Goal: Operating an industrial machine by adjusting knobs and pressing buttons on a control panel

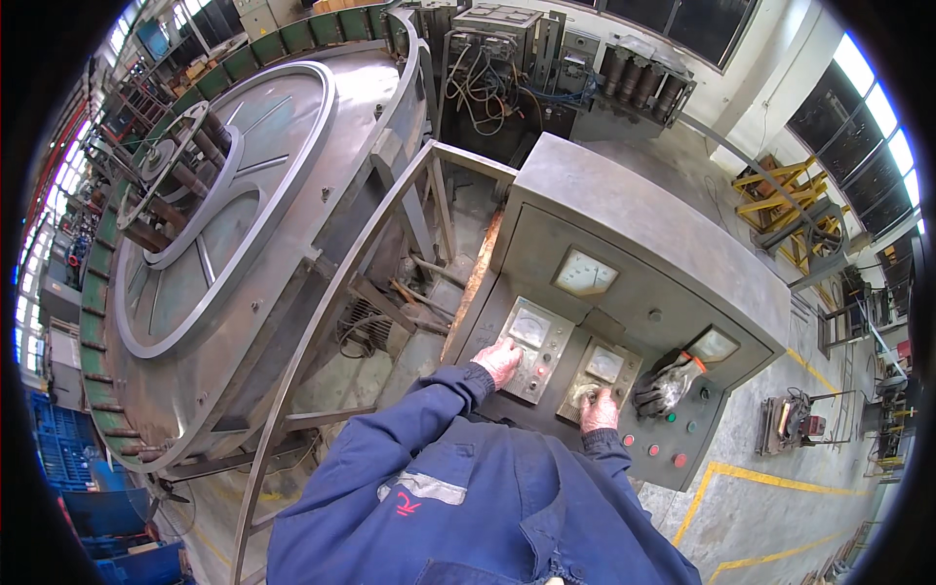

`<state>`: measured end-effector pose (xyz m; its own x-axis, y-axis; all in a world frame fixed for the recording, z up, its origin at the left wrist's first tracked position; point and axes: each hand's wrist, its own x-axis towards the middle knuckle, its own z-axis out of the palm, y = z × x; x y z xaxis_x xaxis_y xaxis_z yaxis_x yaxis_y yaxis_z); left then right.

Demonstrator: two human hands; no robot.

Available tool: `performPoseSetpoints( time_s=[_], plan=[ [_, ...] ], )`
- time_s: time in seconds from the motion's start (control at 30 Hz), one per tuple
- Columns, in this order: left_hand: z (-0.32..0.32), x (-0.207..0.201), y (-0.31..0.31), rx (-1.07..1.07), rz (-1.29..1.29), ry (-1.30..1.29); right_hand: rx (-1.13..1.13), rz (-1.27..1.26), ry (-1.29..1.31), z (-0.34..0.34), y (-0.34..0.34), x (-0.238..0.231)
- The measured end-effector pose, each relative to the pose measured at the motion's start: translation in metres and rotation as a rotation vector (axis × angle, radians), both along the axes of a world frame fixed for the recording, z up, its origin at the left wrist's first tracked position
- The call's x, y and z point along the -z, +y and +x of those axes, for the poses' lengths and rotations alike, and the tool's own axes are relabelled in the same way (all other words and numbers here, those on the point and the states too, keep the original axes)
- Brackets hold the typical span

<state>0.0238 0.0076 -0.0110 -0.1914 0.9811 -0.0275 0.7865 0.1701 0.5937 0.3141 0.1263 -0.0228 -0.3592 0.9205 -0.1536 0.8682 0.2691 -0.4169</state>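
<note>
A grey metal control cabinet (pixel 624 219) stands in front of me with its sloping panel facing my body. My left hand (pixel 499 363) is at the left edge of a pale control module (pixel 527 356) with a small meter. Its fingers are drawn together there, and what they grip is hidden. On a second module (pixel 604 367), to the right, my right hand (pixel 599 410) has its fingers closed around a pale round knob (pixel 585 393). Beside that hand, a dirty work glove (pixel 667 385) with an orange cuff rests on the panel, partly covering the area below a meter.
Red buttons (pixel 653 450) and green ones sit on the panel's lower right. A large analog meter (pixel 586 273) is above the modules. At left stands a big round metal machine (pixel 283 253) behind a steel rail (pixel 336 292). Yellow floor lines (pixel 780 475) and a wheeled unit (pixel 785 424) lie right.
</note>
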Motion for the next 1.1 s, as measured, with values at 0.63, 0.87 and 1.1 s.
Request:
performPoseSetpoints(
  time_s=[0.63,0.87,1.1],
  plan=[
    [-0.002,-0.005,0.001,0.020,-0.033,0.019,-0.025,0.025,-0.018,-0.001,0.001,0.001],
    [-0.001,-0.009,0.002,0.024,-0.038,0.014,-0.008,-0.002,-0.002,-0.001,0.000,-0.002],
    [-0.003,-0.008,0.002,0.035,-0.055,0.025,-0.019,-0.007,0.020,-0.002,-0.002,-0.008]
  ],
)
